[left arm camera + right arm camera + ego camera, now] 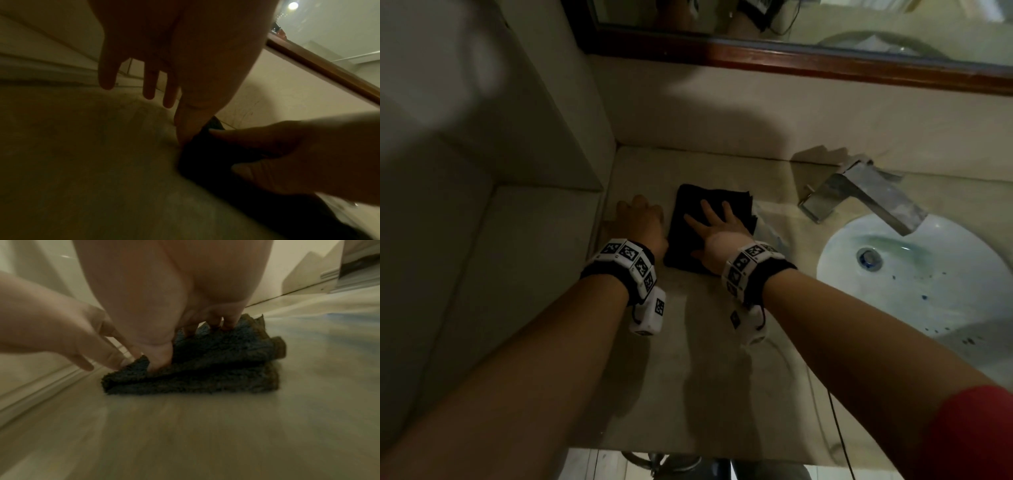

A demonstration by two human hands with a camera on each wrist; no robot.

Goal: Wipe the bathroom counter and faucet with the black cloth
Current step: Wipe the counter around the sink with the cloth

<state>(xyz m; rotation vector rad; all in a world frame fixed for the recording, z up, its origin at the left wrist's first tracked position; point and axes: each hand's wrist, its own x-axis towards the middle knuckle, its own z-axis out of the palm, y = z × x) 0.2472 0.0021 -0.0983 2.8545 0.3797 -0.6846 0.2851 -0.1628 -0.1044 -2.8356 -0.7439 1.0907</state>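
The black cloth (pixel 685 205) lies folded on the beige counter (pixel 705 342), left of the sink. My right hand (pixel 714 228) lies flat on top of it with fingers spread, pressing it down; in the right wrist view the fingertips and thumb dig into the fuzzy cloth (pixel 205 369). My left hand (pixel 640 216) rests on the counter just left of the cloth, fingers straight. Its thumb touches the cloth's (pixel 216 170) left edge. The chrome faucet (pixel 869 195) stands to the right, untouched.
A white sink basin (pixel 928 281) with dark specks lies right of the cloth. A mirror with a wooden frame (pixel 825 65) runs along the back wall. A tiled side wall (pixel 482 205) closes the counter's left edge. The counter's front edge is near me.
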